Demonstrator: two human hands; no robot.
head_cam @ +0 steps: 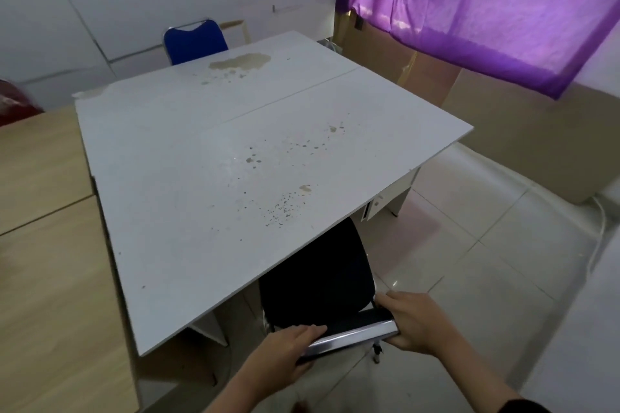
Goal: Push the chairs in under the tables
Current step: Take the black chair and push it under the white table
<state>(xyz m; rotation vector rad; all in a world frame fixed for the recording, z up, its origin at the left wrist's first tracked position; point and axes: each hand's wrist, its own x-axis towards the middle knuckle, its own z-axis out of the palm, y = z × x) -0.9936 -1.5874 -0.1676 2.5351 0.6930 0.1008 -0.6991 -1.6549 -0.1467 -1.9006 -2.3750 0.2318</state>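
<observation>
both hands on the backrest of a dark chair at the near edge of a white table

the left hand (288,350) and right hand (414,322) each close around an end of the chrome-edged backrest (352,334) of the dark chair (318,278), whose seat lies partly under the stained white table (235,151). open tiled floor (486,261) lies to the right; a wooden table (43,245) touches the white one's left edge. a blue chair (194,42) stands at the far edge, its backrest showing above the tabletop, below a purple curtain (486,3).
</observation>
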